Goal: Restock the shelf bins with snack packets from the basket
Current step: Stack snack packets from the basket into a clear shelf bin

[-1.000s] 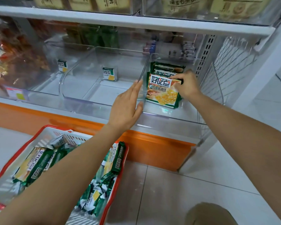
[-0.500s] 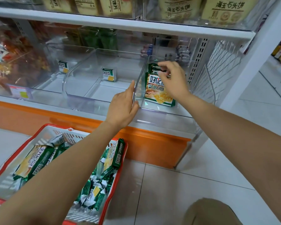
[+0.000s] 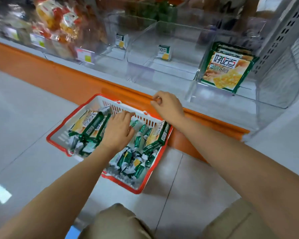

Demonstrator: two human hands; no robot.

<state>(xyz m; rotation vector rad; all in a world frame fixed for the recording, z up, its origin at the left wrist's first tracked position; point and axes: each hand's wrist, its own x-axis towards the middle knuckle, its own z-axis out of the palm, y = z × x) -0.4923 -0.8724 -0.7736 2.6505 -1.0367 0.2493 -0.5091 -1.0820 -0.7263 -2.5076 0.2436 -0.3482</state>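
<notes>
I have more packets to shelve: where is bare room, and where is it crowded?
The right bin is free in front of its upright packets. The bin next to it is nearly bare: one small pack at its back. The basket is crowded under the left hand, bare only at its left end.

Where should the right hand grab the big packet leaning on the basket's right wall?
The big packet stands on edge, tilted against the right wall of the basket, with small snacks crowding its foot. Only its top edge is free: pinch that across both faces, coming from above. The right hand is nearest.
</notes>
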